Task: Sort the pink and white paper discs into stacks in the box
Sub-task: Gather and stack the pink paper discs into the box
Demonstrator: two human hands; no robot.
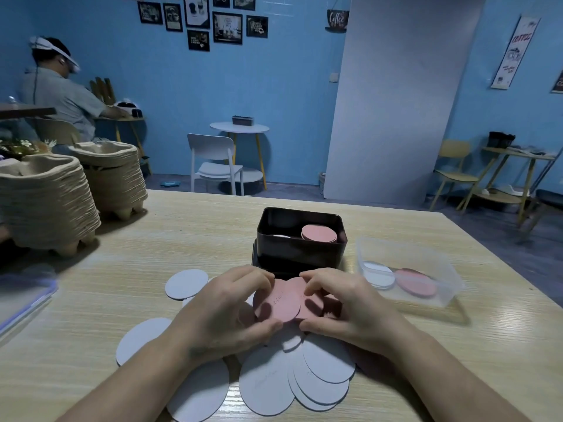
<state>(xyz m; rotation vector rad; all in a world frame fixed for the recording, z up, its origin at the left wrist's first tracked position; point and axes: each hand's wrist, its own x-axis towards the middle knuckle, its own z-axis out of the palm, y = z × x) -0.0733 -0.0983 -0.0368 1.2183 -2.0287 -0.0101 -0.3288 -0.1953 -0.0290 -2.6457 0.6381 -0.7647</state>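
Note:
My left hand [231,309] and my right hand [347,306] together pinch a small bunch of pink discs [283,303] just above the table, in front of the black box [301,251]. Inside the box a pink stack [319,233] sits at the right and the edge of a white stack [281,236] shows at the left. Several loose white discs [268,382] lie spread on the table under and around my hands, with one more white disc [186,283] to the left. More pink discs [371,360] are partly hidden under my right wrist.
A clear plastic tub [411,272] at the right holds one white and one pink pile. Two tall stacks of pulp trays [45,205] stand at the left. A clear lid [21,296] lies at the left edge. A person sits at a far table.

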